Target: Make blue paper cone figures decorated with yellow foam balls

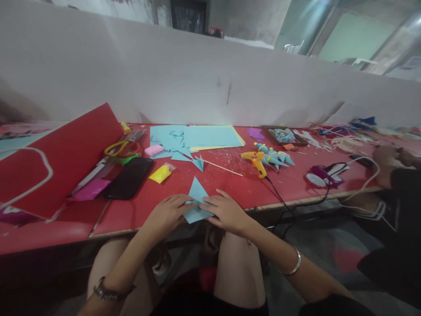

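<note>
A light blue piece of folded paper (197, 189) with a pointed top lies at the table's front edge, between my two hands. My left hand (169, 210) grips its left side, fingers reaching toward the middle. From the right, my right hand (226, 210) holds the other side, with its fingers over the paper and the thumb low. Just beyond the paper are a small blue folded paper spike (198, 163) and a thin wooden stick (222, 167).
A yellow glue gun (255, 161) lies right, its cord dropping over the edge, near blue spiky paper pieces (279, 159). Blue sheets (213, 136) lie at the back. Left are a black phone (129, 177), a yellow packet (162, 173) and scissors (116, 148). Another person's arm (383, 166) rests far right.
</note>
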{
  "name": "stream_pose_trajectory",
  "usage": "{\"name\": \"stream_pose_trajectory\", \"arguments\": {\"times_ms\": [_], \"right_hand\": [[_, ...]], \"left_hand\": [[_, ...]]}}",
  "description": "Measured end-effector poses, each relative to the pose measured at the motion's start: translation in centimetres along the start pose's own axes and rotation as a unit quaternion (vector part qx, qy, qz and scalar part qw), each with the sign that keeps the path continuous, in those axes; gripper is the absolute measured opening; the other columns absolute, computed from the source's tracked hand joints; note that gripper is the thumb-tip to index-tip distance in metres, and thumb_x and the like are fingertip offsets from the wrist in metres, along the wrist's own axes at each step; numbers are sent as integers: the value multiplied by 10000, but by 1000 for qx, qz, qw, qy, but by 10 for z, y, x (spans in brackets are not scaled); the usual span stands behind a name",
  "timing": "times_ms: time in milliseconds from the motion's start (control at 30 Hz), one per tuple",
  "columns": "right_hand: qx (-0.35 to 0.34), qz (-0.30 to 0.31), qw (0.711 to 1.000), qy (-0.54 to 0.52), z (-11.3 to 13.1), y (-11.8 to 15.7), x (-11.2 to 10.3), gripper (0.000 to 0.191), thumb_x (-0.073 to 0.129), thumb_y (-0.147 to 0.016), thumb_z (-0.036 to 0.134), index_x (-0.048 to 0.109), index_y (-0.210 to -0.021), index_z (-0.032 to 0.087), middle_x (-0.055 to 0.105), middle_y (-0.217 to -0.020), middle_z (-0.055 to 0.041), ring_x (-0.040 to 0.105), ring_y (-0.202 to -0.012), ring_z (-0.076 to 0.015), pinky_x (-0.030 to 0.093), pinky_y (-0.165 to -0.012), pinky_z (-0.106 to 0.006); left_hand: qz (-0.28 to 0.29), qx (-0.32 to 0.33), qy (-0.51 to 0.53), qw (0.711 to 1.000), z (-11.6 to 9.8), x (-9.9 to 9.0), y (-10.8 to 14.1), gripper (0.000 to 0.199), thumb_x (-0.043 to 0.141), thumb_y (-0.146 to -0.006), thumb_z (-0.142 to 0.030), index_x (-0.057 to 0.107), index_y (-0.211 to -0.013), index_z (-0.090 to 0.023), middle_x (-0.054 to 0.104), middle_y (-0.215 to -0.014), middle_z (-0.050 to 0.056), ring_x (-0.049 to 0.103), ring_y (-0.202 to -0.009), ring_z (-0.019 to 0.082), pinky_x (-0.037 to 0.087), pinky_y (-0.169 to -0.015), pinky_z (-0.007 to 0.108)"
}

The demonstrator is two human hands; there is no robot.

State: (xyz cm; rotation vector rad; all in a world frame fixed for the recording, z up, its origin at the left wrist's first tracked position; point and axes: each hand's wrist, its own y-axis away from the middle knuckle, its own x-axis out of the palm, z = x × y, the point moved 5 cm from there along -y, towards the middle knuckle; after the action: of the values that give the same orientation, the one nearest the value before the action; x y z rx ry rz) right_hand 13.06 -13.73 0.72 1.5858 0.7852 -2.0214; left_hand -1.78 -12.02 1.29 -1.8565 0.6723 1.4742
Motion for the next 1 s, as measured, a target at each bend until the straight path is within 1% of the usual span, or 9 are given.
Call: {"name": "stream_pose_trajectory", "arguments": {"times_ms": [133, 333, 433, 533, 633, 733, 833, 900, 1000], "right_hand": [[-8, -8, 999, 37, 4, -2, -2, 340, 573, -756, 252, 567, -1093, 215, 594, -997, -66, 529, -937, -188, 285, -986, -395], [26, -26, 999, -22, -6, -2, 5, 309, 563, -757, 187, 595, -1065, 196, 573, -1051, -77, 503, -944, -190, 401, -841, -314], [31, -25, 998, -46, -8, -2, 6, 328, 564, -761, 187, 591, -1087, 220, 563, -1042, -72, 493, -933, -183, 406, -817, -310], [12, -15, 998, -59, -11, -3, 5, 329, 564, -767, 198, 596, -1090, 254, 552, -1045, -66, 489, -935, -177, 401, -812, -310], [2, -10, 997, -81, -15, -4, 4, 291, 558, -778, 200, 618, -1056, 263, 559, -1016, -56, 491, -927, -166, 399, -805, -300], [3, -35, 991, -132, -19, -6, 3, 212, 550, -792, 225, 651, -977, 242, 572, -967, -42, 505, -884, -146, 402, -790, -277], [16, -69, 982, -176, -22, -9, 3, 152, 557, -791, 248, 670, -883, 206, 578, -913, -32, 516, -846, -132, 406, -774, -260], [28, -82, 978, -189, -23, -11, 3, 126, 577, -776, 259, 670, -819, 186, 580, -883, -28, 520, -825, -129, 406, -768, -256], [47, -99, 975, -195, -24, -14, 4, 144, 597, -759, 299, 651, -741, 167, 582, -865, -28, 521, -808, -131, 406, -766, -259]], "left_hand": [[-4, -8, 3, 1000, -5, 6, 7, 401, 567, -688, -97, 574, -1065, -236, 617, -1041, 53, 567, -955, 213, 472, -822, 356], [-24, -25, 16, 999, 1, 10, 12, 350, 529, -745, -115, 574, -1073, -228, 611, -1029, 53, 552, -941, 189, 465, -804, 312], [-4, -28, -21, 999, 0, 6, 8, 308, 525, -768, -143, 590, -1048, -252, 628, -952, 40, 558, -882, 185, 452, -756, 306], [19, -6, -43, 999, -5, 0, 3, 259, 512, -784, -152, 608, -1005, -249, 640, -850, 30, 564, -813, 176, 427, -726, 304], [24, 2, -41, 999, -8, -1, 1, 216, 498, -799, -170, 619, -961, -246, 643, -836, 25, 570, -787, 171, 415, -692, 294], [6, -31, -33, 999, -4, 4, 0, 176, 505, -803, -203, 622, -929, -241, 646, -874, 25, 567, -814, 181, 410, -697, 297], [-20, -63, 20, 998, 2, 9, -2, 139, 506, -811, -264, 627, -862, -216, 640, -849, 24, 559, -816, 175, 407, -705, 285], [-32, -73, 58, 995, 4, 11, -3, 157, 499, -817, -292, 626, -815, -198, 629, -803, 23, 554, -785, 163, 403, -685, 269], [-47, -100, 77, 991, 9, 11, -4, 201, 480, -826, -320, 615, -777, -179, 607, -756, 25, 548, -739, 155, 390, -639, 256]]}}
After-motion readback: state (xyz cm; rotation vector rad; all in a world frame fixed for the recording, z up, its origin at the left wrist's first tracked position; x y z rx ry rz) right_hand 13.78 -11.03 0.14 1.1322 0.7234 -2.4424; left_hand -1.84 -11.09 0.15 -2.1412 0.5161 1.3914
